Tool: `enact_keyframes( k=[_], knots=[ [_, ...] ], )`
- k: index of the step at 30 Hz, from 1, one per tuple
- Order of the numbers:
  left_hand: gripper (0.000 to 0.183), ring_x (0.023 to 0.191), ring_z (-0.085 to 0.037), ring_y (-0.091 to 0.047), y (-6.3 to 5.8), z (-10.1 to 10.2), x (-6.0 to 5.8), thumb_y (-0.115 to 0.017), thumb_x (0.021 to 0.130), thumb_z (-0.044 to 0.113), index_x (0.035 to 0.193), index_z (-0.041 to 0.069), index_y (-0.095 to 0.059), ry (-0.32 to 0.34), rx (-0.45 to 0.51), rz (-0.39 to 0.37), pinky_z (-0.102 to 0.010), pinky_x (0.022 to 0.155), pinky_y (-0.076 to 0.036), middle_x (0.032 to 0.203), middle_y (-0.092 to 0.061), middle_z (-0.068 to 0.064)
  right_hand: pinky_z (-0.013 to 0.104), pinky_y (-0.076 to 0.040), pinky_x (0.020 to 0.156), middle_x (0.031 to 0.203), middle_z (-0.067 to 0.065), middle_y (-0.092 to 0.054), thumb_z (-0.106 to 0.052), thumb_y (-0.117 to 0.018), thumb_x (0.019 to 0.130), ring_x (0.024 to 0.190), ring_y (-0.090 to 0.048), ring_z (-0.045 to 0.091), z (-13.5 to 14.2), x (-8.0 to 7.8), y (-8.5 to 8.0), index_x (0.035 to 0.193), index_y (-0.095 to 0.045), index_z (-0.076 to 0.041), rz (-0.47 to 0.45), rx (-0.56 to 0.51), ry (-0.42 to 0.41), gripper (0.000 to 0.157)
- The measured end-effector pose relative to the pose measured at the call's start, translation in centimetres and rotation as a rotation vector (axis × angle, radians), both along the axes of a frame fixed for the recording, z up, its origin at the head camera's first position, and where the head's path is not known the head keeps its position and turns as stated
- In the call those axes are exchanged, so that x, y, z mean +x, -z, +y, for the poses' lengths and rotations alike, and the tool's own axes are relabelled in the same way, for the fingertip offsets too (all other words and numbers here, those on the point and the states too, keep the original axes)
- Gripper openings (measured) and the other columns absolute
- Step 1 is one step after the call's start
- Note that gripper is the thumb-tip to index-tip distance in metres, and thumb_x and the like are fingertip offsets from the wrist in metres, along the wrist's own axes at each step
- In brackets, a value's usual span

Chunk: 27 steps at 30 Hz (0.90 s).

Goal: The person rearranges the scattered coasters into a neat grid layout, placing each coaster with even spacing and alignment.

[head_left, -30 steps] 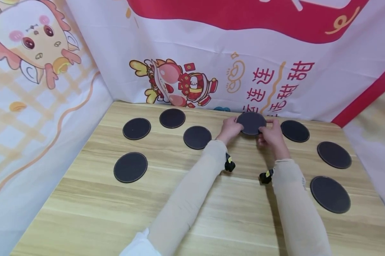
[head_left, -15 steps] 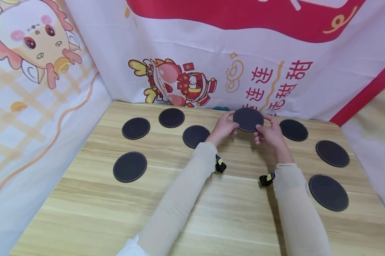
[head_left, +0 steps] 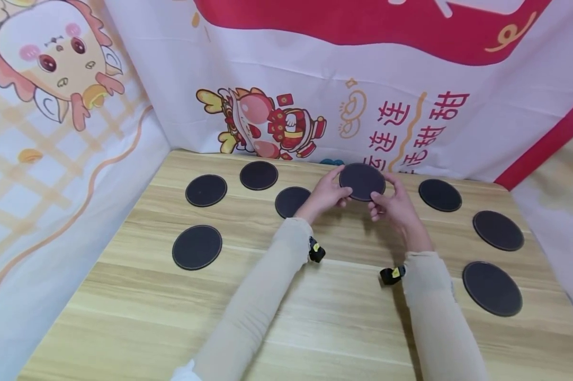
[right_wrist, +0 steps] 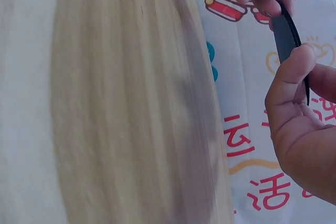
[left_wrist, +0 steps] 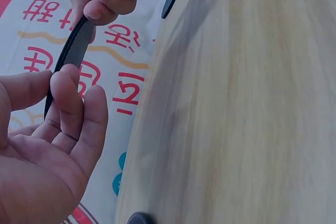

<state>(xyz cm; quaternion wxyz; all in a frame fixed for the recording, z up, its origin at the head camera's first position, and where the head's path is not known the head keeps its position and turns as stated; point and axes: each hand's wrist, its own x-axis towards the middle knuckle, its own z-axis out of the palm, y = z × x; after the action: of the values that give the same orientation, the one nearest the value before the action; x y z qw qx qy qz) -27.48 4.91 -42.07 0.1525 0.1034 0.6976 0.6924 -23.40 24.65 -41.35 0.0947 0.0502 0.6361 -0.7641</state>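
Both hands hold one round black coaster point(head_left: 361, 182) between them, raised above the back of the table. My left hand point(head_left: 325, 194) pinches its left edge, thumb on the face turned to me and fingers behind. At the opposite edge my right hand point(head_left: 397, 207) pinches it the same way. In the left wrist view the coaster point(left_wrist: 79, 45) shows nearly edge-on and slightly bent. The right wrist view also has the coaster point(right_wrist: 286, 38) edge-on, gripped at both ends. Another black coaster point(head_left: 291, 202) lies on the table, partly hidden by the left hand and wrist.
Several more black coasters lie flat on the wooden table point(head_left: 343, 317): one point(head_left: 197, 247) at the left, others behind it, and a group at the right, including one point(head_left: 492, 288) nearest the front. A printed cloth point(head_left: 286, 58) hangs behind the table's back edge.
The held coaster has shifted a little to the left with both hands. It rose slightly at first. The coasters on the table have not moved.
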Motion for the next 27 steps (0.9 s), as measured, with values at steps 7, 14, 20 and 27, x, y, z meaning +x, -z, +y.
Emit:
enact_keyframes(
  k=[7,14,20,27],
  knots=[
    [0.072,0.052,-0.014,-0.055,0.3,-1.6,0.8,-0.062,0.097,-0.004,0.160,0.016,-0.032,-0.011,0.007,-0.003,-0.030,0.057,-0.053,0.088,-0.067,-0.031,0.027,-0.053,0.046,0.064,0.008,-0.064,0.001,-0.053,0.103,0.049,-0.060,0.014,-1.4,0.5,0.1,0.147,-0.020,-0.020,-0.002,0.059,-0.029,0.059],
    [0.073,0.052,-0.015,-0.056,0.6,-3.1,2.1,-0.062,0.098,-0.002,0.161,0.017,-0.030,-0.035,-0.024,-0.032,-0.032,0.059,-0.055,0.078,-0.068,-0.022,0.030,-0.057,0.051,0.068,0.009,-0.065,-0.004,-0.051,0.105,0.052,-0.062,0.016,-2.5,1.0,0.3,0.154,-0.016,-0.021,-0.046,0.121,-0.057,0.063],
    [0.072,0.053,-0.016,-0.059,1.0,-3.9,3.1,-0.061,0.099,0.001,0.161,0.020,-0.030,-0.051,-0.056,-0.044,-0.037,0.061,-0.058,0.074,-0.069,-0.017,0.033,-0.059,0.054,0.071,0.014,-0.067,0.000,-0.047,0.105,0.053,-0.065,0.017,-3.3,1.4,1.0,0.153,-0.016,-0.019,-0.064,0.125,-0.089,0.060],
    [0.073,0.052,-0.016,-0.061,2.0,-3.8,3.6,-0.060,0.099,0.001,0.162,0.019,-0.027,-0.055,-0.080,-0.117,-0.033,0.055,-0.058,0.072,-0.070,-0.017,0.034,-0.060,0.057,0.072,0.013,-0.068,0.002,-0.045,0.105,0.056,-0.067,0.017,-3.5,1.4,1.7,0.157,-0.010,-0.016,-0.136,0.168,-0.106,0.065]
  ],
)
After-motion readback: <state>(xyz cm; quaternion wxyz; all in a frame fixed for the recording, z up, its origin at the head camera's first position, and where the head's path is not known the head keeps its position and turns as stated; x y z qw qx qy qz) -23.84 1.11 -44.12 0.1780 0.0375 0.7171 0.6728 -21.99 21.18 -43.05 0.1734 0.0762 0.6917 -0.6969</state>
